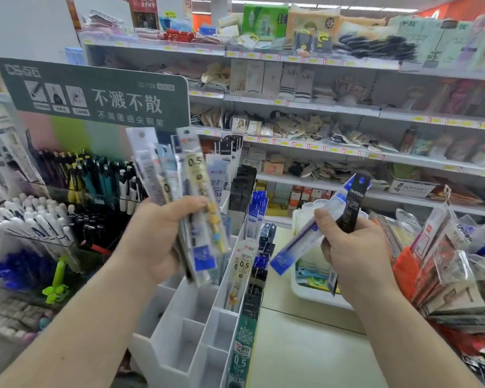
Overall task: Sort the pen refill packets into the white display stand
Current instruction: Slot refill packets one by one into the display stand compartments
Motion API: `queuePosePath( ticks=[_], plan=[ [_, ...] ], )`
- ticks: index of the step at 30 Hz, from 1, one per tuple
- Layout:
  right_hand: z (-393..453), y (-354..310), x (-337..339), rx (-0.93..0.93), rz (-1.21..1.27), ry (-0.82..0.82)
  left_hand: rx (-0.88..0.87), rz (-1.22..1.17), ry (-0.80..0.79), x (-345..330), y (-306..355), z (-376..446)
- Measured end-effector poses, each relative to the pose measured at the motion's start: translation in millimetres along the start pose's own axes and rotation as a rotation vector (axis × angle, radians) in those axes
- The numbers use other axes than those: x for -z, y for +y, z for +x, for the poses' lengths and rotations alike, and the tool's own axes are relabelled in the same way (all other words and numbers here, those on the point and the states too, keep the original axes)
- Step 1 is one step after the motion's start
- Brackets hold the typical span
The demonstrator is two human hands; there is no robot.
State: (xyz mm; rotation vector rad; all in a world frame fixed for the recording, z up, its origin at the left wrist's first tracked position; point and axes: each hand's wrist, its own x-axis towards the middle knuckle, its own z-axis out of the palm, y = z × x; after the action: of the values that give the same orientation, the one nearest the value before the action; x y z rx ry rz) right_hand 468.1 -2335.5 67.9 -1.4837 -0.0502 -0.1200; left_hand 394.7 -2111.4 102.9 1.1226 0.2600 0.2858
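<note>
Partly hidden behind packets (179, 191): stand (179, 331)

"不溅不散" on green sign (95, 93), "0.5" on held packet (198, 175), perhaps "DANCE" on shelf box (238, 79)

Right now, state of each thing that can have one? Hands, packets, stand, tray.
Left hand: grips a fanned bunch of packets, held upright above the stand.
Right hand: holds a blue packet and a black packet, both tilted.
Stand: near slots empty, far and right slots hold packets.
Tray: on the counter, holding items.
</note>
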Motion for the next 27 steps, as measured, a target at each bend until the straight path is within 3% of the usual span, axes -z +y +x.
queuePosePath(
  ticks=[7,12,17,23,27],
  plan=[
    [9,1,-17,0.118,-0.140,-0.060,0.053,-0.011,0.206,24,-8,4],
    [26,6,-28,0.215,-0.245,-0.083,0.033,0.002,0.175,21,-11,-2],
    [67,33,-46,0.181,-0.332,-0.147,0.018,-0.001,0.125,17,-9,-2],
    [95,78,-70,0.137,-0.609,-0.332,0.028,-0.020,0.069,8,-9,0],
    [108,103,-75,0.167,-0.806,-0.345,0.023,-0.018,0.078,4,-8,1]
  ],
)
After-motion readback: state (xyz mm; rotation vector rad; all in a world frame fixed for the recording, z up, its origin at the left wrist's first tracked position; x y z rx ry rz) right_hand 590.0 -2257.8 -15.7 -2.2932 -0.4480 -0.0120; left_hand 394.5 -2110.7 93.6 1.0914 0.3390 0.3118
